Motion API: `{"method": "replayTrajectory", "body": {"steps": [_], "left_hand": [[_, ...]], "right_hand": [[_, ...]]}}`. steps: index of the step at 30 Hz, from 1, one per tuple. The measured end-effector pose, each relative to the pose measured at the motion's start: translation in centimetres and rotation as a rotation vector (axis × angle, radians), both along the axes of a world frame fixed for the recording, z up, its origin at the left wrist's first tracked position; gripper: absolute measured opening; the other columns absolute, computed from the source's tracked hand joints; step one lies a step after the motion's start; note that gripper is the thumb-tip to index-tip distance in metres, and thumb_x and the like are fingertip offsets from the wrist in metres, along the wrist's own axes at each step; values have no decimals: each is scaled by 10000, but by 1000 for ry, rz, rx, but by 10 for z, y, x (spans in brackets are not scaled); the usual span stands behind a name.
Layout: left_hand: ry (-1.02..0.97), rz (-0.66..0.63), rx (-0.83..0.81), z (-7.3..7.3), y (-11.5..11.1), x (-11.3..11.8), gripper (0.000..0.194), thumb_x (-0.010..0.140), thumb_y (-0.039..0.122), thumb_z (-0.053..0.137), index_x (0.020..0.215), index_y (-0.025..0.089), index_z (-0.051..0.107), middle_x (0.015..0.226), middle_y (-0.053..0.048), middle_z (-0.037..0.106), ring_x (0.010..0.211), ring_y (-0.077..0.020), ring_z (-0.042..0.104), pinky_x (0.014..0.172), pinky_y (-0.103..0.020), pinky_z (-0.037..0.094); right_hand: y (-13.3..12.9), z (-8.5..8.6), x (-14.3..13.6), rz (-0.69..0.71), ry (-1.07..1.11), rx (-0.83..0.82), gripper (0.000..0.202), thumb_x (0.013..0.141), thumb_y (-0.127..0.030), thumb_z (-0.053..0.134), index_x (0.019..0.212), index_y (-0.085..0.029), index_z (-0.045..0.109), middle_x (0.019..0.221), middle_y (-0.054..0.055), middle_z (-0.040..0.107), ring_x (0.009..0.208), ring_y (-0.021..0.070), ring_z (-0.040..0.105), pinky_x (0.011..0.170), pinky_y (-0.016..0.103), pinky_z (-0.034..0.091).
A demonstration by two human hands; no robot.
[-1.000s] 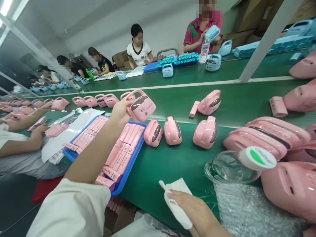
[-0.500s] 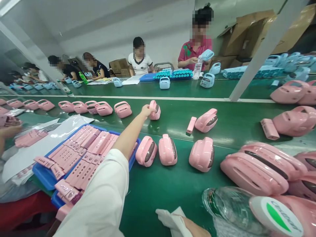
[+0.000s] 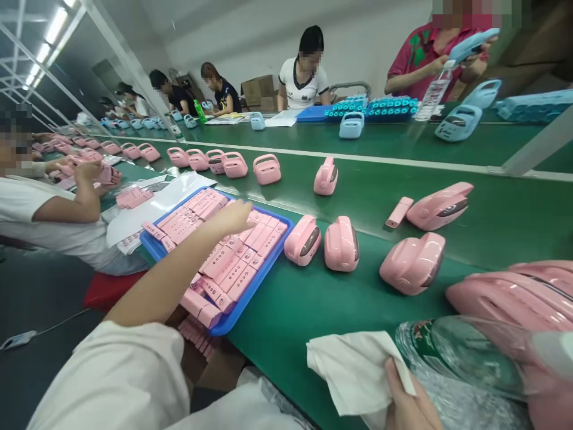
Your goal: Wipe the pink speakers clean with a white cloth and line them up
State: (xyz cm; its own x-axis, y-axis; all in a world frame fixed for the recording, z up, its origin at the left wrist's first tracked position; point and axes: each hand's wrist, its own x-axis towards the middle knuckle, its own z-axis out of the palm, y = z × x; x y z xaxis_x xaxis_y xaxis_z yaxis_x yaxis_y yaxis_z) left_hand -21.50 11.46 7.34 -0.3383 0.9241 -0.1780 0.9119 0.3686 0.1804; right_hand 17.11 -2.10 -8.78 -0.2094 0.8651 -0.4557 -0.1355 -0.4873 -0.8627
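My left hand point(image 3: 239, 217) reaches over a blue tray point(image 3: 264, 298) of pink rectangular blocks point(image 3: 230, 260) with small printed marks. Its fingers are stretched forward and apart, and nothing shows in them. Near the bottom edge, my right hand point(image 3: 409, 397) is closed on a white cloth point(image 3: 351, 373). To the right of the tray stand glossy pink handled casings with dark windows: one point(image 3: 303, 242), another point(image 3: 342, 245) and a third point(image 3: 412, 266). A further pink casing point(image 3: 326, 177) stands alone on the green surface behind them.
A clear plastic bottle point(image 3: 465, 352) lies beside my right hand, by larger pink casings point(image 3: 505, 295). A loose pink block point(image 3: 399, 212) touches another casing point(image 3: 441, 207). A co-worker point(image 3: 58, 206) sits at left; others work across the green table point(image 3: 286, 146) with blue casings.
My left hand has let go of the pink casing on the far strip and drawn back over the tray. My right hand has come further into view with the cloth. The view has turned left.
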Motion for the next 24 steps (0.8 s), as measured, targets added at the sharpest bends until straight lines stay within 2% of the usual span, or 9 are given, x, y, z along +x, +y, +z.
{"method": "replayTrajectory", "body": {"steps": [4, 7, 10, 13, 15, 17, 20, 22, 24], "left_hand": [[130, 117, -93, -28, -49, -12, 292, 697, 286, 664, 934, 122, 617, 1028, -155, 594, 986, -374, 618, 847, -428, 474], [128, 82, -55, -43, -62, -12, 231, 767, 286, 591, 945, 140, 609, 1064, -151, 583, 967, -330, 627, 840, -389, 467], [91, 49, 1, -46, -66, -15, 192, 819, 294, 550, 951, 164, 597, 975, -121, 614, 941, -303, 625, 827, -383, 456], [-123, 115, 307, -38, -71, -19, 184, 786, 332, 636, 907, 205, 581, 800, -56, 606, 812, -267, 617, 786, -373, 447], [-292, 136, 554, -28, -77, -17, 223, 772, 356, 664, 931, 228, 572, 800, -30, 598, 787, -235, 606, 773, -349, 450], [-474, 77, 707, -15, -86, -3, 283, 786, 403, 654, 1007, 246, 573, 875, -24, 603, 795, -206, 605, 729, -313, 469], [-921, -35, 793, -5, -98, 42, 427, 770, 530, 668, 1093, 259, 602, 840, -16, 599, 661, -168, 586, 582, -281, 473], [-1212, -79, 747, -7, -104, 81, 488, 762, 618, 653, 1099, 267, 622, 733, -3, 584, 549, -151, 548, 509, -277, 443], [-1403, -116, 713, -17, -106, 117, 478, 762, 660, 637, 1044, 274, 633, 692, 6, 578, 546, -143, 543, 532, -275, 451]], "right_hand": [[9, 15, -20, -72, 199, -156, 608, 741, -496, 758, 1285, -259, 626, 1136, 66, 742, 1090, 297, 688, 906, 367, 598], [11, 25, -32, -137, 397, -266, 772, 658, -370, 852, 1354, -220, 552, 1171, 85, 727, 1108, 300, 677, 937, 379, 579], [12, 26, -36, -184, 402, -292, 726, 633, -333, 868, 1292, -190, 600, 1139, 95, 737, 1110, 310, 674, 961, 401, 567], [15, 21, -35, -199, 347, -201, 583, 681, -425, 825, 1188, -188, 664, 1124, 97, 741, 1118, 314, 669, 974, 432, 561], [17, 20, -34, -226, 283, -85, 536, 694, -472, 804, 1140, -198, 687, 1134, 89, 738, 1161, 311, 645, 992, 436, 548], [20, 24, -37, -280, 183, 46, 528, 686, -487, 806, 1119, -207, 696, 1172, 78, 724, 1241, 302, 589, 1039, 430, 509], [30, 45, -52, -315, 28, 289, 494, 747, -495, 757, 1134, -194, 696, 1237, 78, 691, 1313, 292, 522, 1131, 458, 397], [39, 67, -69, -257, -12, 509, 440, 844, -491, 662, 1158, -184, 690, 1261, 83, 676, 1308, 282, 527, 1159, 476, 345], [46, 88, -87, -169, -15, 761, 400, 933, -452, 549, 1230, -203, 649, 1307, 75, 648, 1302, 258, 537, 1142, 456, 382]]}}
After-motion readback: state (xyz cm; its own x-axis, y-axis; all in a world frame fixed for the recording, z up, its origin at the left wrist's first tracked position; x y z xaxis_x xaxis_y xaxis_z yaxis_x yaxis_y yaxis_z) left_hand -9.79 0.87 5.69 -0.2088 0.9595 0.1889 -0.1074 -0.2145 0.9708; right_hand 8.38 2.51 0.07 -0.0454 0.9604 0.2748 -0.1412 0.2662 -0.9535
